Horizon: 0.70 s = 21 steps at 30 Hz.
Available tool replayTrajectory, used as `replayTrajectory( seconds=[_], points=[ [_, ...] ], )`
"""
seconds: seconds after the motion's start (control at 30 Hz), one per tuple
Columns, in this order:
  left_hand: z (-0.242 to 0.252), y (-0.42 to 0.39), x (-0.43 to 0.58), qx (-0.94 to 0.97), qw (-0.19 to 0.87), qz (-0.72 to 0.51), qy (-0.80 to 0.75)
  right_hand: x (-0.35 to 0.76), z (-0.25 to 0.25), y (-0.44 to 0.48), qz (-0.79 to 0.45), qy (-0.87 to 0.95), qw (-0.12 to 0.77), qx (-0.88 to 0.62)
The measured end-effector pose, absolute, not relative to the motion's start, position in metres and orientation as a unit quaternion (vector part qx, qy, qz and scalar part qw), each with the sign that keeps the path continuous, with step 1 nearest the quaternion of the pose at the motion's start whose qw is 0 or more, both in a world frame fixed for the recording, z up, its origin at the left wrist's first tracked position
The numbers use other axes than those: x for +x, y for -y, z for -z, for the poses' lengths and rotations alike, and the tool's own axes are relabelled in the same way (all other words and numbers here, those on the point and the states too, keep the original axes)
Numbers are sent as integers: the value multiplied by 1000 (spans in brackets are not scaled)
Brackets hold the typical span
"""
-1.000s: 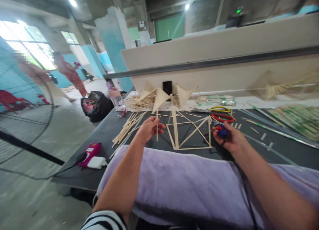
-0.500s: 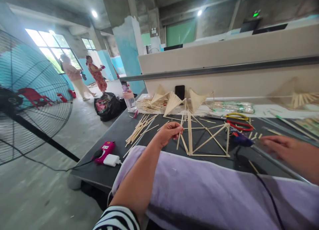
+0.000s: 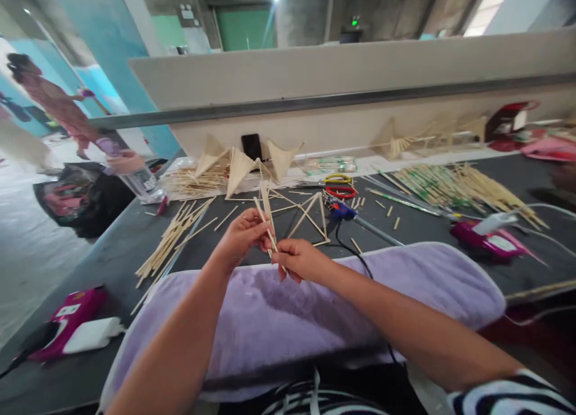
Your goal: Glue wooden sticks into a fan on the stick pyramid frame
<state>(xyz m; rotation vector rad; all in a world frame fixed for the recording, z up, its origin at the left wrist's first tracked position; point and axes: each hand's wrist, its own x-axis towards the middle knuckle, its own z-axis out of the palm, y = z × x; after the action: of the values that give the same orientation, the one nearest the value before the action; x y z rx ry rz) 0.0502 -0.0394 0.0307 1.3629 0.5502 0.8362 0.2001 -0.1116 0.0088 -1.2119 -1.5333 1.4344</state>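
My left hand [image 3: 242, 236] pinches a thin bamboo stick [image 3: 265, 218] held against the near corner of a stick frame [image 3: 300, 214] that stands on the dark table [image 3: 418, 226]. My right hand [image 3: 300, 259] is closed on the lower end of the same stick and frame corner, just right of the left hand. Both forearms rest over a lilac cushion [image 3: 405, 283] at the table's near edge. A blue glue gun [image 3: 342, 211] lies on the table behind my right hand, with its black cord trailing over the cushion.
Loose sticks [image 3: 173, 238] lie left of the frame, and green-tipped ones [image 3: 450, 187] to the right. Finished stick fans [image 3: 238, 169] lean at the back wall. Pink devices [image 3: 67, 319] [image 3: 488, 241] sit left and right. Yellow and red rings [image 3: 338, 185]. A person stands far left [image 3: 54, 103].
My right hand came in from the far right and closed on the stick beside my left hand. The view swung right, and the floor fan left the picture.
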Motion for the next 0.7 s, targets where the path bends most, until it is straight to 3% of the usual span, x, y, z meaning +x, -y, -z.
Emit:
replayTrajectory(
  seconds=[0.3,0.7],
  points=[
    [-26,25,45,578,587,-491,-283,237,-41,106,-489,539,515,-453],
    [-10,33,64,682,560,-347,-317,214,5,97,-512,561,403,-510]
  ],
)
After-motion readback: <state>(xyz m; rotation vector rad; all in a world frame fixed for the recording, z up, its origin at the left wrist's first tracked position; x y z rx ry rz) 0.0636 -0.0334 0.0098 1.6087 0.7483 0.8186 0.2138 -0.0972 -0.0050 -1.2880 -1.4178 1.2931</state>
